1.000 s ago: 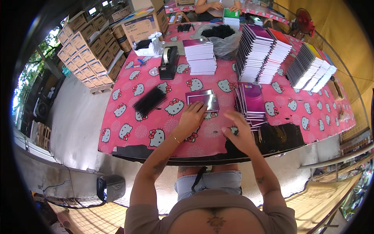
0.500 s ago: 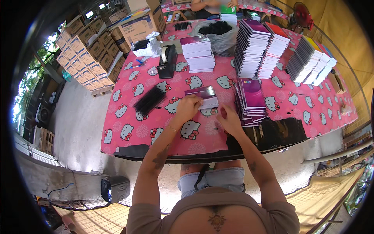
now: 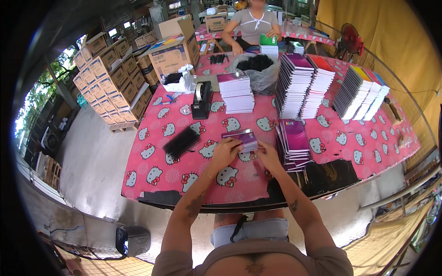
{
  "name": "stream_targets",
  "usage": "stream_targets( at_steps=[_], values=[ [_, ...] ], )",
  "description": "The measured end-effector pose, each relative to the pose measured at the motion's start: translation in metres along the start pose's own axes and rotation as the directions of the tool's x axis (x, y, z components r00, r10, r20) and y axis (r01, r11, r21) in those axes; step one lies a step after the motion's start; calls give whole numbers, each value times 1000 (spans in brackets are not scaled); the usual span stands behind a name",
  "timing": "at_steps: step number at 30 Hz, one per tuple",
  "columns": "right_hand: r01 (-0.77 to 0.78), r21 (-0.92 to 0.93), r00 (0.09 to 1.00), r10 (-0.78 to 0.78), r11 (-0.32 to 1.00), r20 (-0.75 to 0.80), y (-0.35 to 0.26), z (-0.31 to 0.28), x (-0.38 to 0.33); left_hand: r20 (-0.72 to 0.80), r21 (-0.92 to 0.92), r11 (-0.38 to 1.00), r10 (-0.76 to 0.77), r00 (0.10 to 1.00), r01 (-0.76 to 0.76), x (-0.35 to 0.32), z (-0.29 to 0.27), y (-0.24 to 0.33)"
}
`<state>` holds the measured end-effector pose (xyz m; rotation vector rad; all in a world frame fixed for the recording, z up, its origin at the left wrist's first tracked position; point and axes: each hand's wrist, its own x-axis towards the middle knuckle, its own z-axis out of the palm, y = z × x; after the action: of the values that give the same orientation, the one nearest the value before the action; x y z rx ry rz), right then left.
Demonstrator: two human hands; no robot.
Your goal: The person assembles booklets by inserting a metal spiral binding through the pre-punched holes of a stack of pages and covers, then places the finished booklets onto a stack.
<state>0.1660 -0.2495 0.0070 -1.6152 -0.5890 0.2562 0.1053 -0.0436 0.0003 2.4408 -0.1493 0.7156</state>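
Observation:
In front of me on the table lies a small stack of purple-covered notebooks (image 3: 244, 137), its pale page edges facing me. My left hand (image 3: 225, 152) holds its left near corner with fingers closed. At the right end, my right hand (image 3: 268, 155) has its fingertips pressed on the edge, the fingers bent together. A bundle of black spiral binding coils (image 3: 182, 143) rests left of my left hand. Just right of my right hand is an uneven pile of purple spiral notebooks (image 3: 295, 138). How many notebooks are between my hands I cannot tell.
Behind stand a black tape dispenser (image 3: 201, 102), a purple notebook stack (image 3: 236, 94), a plastic bag of black coils (image 3: 258, 73) and taller notebook stacks (image 3: 293, 87). Across the table a person (image 3: 251, 25) touches a green notebook (image 3: 268, 40). Cartons (image 3: 108, 83) rise at left.
My right hand has come in to the right end of the purple notebooks, from slightly apart. The view has tilted up, showing more of the person opposite.

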Motion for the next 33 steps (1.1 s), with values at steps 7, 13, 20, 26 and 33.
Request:
stream_targets(
  at_steps=[7, 13, 20, 26, 33],
  values=[
    [-71, 30, 994, 73, 997, -81, 33, 2, -1, -150, 3, 1000, 10, 989, -10, 7, 10, -1],
    [114, -260, 973, -161, 959, -166, 34, -6, -14, -188, 216, 960, 218, 958, -177, 30, -16, 25],
    [41, 60, 996, -36, 997, -84, 3, -16, -75, 147, 75, 946, 303, 942, -316, -26, -28, 81],
    [-29, 39, 986, 35, 999, -162, 6, -4, -87, 50, -100, 978, 189, 981, -183, -34, -25, 78],
    [-32, 80, 980, 47, 996, -191, 11, -7, -90, 116, -33, 985, 170, 979, -168, -21, -27, 77]
  ],
)
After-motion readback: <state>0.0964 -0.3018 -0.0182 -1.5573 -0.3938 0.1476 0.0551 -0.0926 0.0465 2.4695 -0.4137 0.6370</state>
